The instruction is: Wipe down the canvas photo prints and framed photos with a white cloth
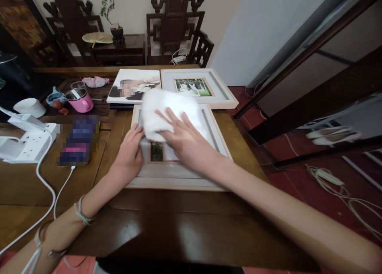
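A light wooden picture frame (138,178) with a wide pale border lies flat on the table before me. My left hand (127,152) rests along its left edge, with the fingertips curled over the rim. My right hand (185,136) holds a folded white cloth (170,106) against the upper middle of the frame, its fingers spread over the cloth. Both the hand and the cloth look slightly blurred. Between them they cover much of the small photo (156,151) set in the frame; only its lower left part shows.
Behind lie another framed photo (221,87) and a portrait panel (115,92). To the left are a phone (79,140) on a charging cable, a power strip (34,140), a pink mug (80,100) and a white cup (30,106). The wooden table's (247,146) right edge slopes past the frame.
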Tool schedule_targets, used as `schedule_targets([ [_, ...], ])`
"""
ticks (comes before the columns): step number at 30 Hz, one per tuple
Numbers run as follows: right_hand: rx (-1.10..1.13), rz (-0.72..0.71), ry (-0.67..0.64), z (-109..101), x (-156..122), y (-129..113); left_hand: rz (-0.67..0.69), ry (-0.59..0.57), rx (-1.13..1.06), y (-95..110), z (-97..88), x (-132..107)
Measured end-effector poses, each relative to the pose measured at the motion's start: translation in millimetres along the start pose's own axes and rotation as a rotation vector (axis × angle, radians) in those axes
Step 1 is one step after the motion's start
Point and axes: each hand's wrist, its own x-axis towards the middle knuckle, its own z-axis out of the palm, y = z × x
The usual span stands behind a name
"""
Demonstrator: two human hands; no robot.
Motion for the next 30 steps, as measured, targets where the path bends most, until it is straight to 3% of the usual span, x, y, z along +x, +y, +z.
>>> schedule_targets([
  [3,-0.047,-0.078,-0.120,5,45,-1,-0.026,-0.007,-0.005,5,-3.5,1],
  [6,-0.056,-0.063,-0.143,2,60,0,-0.040,-0.002,-0.019,6,-4.5,0],
  [9,-0.095,-0.017,-0.141,-4,50,11,-0.030,0.005,-0.030,2,-2.3,-3],
  [16,-0.220,0.187,-0.227,-29,0,67,-0.050,0.011,0.011,0,0.9,-5],
  [19,-0.274,0.249,-0.225,-33,-20,80,-0.053,0.014,0.014,2,0.7,-5],
  [22,-0.267,0.175,-0.197,-34,-41,69,-0.057,0.013,0.010,2,0.5,-5],
  [30,-0.033,-0.049,-0.114,-64,-106,-3,-0.048,0.009,0.019,0,1.0,-5],
])
